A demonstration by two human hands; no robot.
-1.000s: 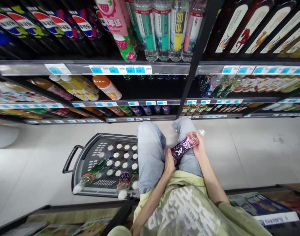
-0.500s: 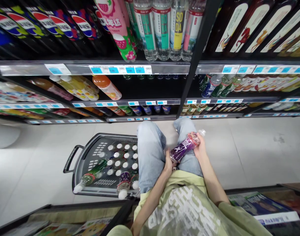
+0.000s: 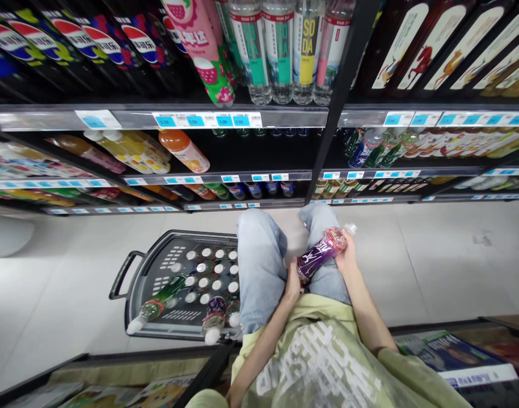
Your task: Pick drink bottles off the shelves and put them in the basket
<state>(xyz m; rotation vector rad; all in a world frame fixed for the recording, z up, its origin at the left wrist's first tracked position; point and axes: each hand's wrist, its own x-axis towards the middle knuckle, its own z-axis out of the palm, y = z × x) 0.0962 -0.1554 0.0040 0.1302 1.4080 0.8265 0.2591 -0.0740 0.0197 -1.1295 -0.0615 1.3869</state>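
I hold a purple-labelled drink bottle with a white cap across my lap, lying almost level over my jeans. My left hand is closed round its base end. My right hand is wrapped round its neck end near the cap. A dark grey shopping basket sits on the floor to my left, beside my left knee. It holds several upright bottles with white caps, plus a green bottle and a purple one lying on top.
Black shelves stocked with drink bottles and blue price tags stand straight ahead across a pale tiled floor. A black upright post divides the shelving. Low racks of magazines lie close behind me on both sides.
The bottle has stayed in both hands over my lap, shifting only slightly. The basket and shelves look the same.
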